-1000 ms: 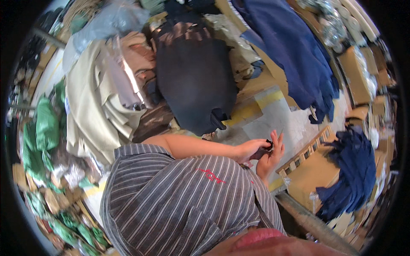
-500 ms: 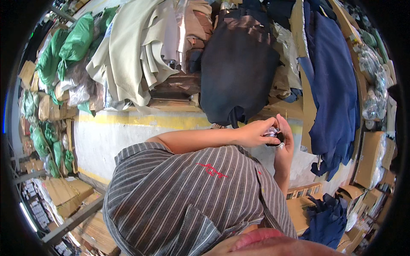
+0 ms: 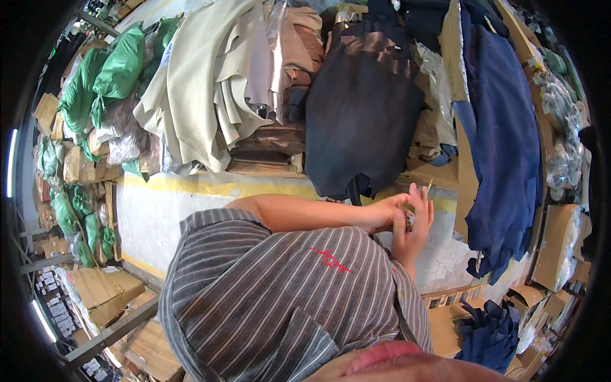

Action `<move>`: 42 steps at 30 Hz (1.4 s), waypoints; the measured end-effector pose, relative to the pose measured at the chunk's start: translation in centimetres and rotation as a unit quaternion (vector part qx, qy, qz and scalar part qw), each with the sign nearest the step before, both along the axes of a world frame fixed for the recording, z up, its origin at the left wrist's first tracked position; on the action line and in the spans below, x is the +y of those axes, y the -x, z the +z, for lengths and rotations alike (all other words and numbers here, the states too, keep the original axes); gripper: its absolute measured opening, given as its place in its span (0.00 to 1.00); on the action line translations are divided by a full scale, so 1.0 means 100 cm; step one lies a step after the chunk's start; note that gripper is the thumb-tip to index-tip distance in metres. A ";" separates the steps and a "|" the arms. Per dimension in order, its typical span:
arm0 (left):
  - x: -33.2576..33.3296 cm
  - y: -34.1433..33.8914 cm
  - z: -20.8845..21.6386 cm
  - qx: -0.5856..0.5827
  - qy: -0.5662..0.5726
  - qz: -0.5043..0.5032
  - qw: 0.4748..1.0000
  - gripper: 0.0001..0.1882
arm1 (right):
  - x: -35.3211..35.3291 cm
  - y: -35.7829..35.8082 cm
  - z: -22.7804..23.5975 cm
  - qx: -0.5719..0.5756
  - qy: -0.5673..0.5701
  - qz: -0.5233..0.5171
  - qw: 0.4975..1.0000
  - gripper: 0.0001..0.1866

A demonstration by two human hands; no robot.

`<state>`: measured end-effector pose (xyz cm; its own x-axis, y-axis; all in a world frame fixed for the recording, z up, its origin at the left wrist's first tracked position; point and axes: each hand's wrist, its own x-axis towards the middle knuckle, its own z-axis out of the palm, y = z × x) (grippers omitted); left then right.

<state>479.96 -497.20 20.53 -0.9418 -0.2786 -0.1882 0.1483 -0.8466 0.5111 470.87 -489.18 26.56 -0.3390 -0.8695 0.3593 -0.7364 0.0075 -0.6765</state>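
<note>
My left hand (image 3: 384,214) comes in from the left with its fingers curled, meeting my right hand (image 3: 412,237) in front of my chest. Between them is a small shiny silver thing (image 3: 409,219), mostly covered by the fingers; its kind I cannot make out. The fingers of my right hand point upward around it. A thin yellowish strip (image 3: 429,186) sticks up by those fingertips. Just beyond the hands, a large black hide-like sheet (image 3: 363,121) hangs down over the edge of a low stack.
Cream sheets (image 3: 197,83) drape at the far left, beside green bags (image 3: 121,67). Dark blue sheets (image 3: 503,140) hang over cardboard at the right. Cut blue pieces (image 3: 489,334) lie at the lower right. Cartons (image 3: 95,290) and a metal bar (image 3: 114,331) are at the lower left.
Both hands have come slightly lower and closer together, and the shiny thing is more covered. The yellowish strip now stands out above the right fingers. My view has shifted a little.
</note>
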 end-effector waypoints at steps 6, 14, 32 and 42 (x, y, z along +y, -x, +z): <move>0.002 0.024 -0.001 -0.092 -0.090 -0.084 0.988 0.11 | -0.007 0.007 -0.021 0.151 0.023 -0.101 0.983 0.16; 0.006 0.038 0.009 0.018 0.233 -0.198 0.952 0.29 | 0.015 0.052 -0.028 -0.397 0.030 -0.251 0.883 0.17; 0.075 0.188 -0.174 -0.299 0.676 -0.233 0.633 0.15 | 0.282 0.161 -0.188 -0.589 -0.133 -0.355 0.713 0.18; 0.291 0.394 -0.044 -0.085 0.392 -0.408 0.820 0.14 | 0.485 0.318 -0.110 -0.376 -0.004 -0.483 0.791 0.16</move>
<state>440.61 -468.13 16.15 -0.8536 0.3326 -0.4008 -0.4341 -0.0291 0.9004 439.06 -440.67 15.59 -0.9616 -0.0749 -0.2641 0.2266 0.3266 -0.9176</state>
